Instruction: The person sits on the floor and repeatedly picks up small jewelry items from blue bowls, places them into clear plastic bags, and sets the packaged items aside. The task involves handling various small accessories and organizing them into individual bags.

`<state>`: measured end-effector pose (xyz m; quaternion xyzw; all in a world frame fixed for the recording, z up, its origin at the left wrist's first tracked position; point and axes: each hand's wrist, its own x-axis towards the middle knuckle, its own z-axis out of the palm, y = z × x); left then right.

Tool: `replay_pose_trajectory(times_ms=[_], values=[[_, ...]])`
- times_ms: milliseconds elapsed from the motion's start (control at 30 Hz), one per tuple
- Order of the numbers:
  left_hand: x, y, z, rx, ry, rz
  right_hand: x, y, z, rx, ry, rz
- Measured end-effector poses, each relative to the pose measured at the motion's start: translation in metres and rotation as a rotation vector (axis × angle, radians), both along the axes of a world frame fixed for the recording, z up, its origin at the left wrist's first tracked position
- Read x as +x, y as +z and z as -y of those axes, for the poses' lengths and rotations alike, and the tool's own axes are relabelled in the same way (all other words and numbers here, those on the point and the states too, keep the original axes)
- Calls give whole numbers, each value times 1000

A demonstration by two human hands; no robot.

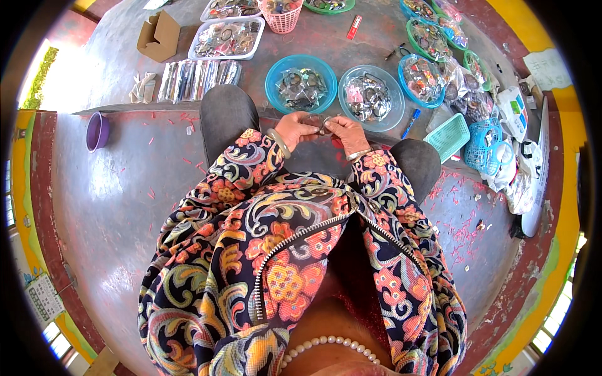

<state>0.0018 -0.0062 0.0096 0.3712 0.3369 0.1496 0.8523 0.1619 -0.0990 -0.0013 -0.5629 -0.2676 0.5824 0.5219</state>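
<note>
My left hand [297, 130] and my right hand [345, 134] meet in front of me, between my knees. Their fingers pinch a small dark, shiny item [318, 121] between them; it is too small to name. Just beyond my left hand, a blue round basin [271, 88] holds small clear packets with dark pieces inside. Past my right hand is a clear round basin [396, 103] with similar packets, some with pink bits.
A blue marker [411, 123] and a green basket [449, 138] lie to the right. Bundled flat packets [199, 80], a white tray [253, 51] and a cardboard box [158, 37] sit at the far left. A purple tub [98, 132] stands on the lower floor, among red scraps.
</note>
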Motion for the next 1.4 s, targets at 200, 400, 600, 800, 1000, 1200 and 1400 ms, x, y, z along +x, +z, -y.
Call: replay_pose_trajectory(times_ms=[200,400,600,800,1000,1200,1400], values=[[-1,2,2,96,-36,-94,-3,12,-2,29,94,136],[1,-1,3,-17,2,68,-8,3,-2,147,33,15],[2,0,1,-12,-27,12,-7,3,-3,182,-81,-32],[3,-6,-1,182,-71,62,-1,5,-4,134,1,6],[0,3,0,238,-86,-163,-3,-3,-5,212,-62,-26],[0,-3,-1,70,8,-116,4,-4,-1,8,-13,-70],[1,-4,1,-48,-2,-34,2,-7,0,78,-27,-69]])
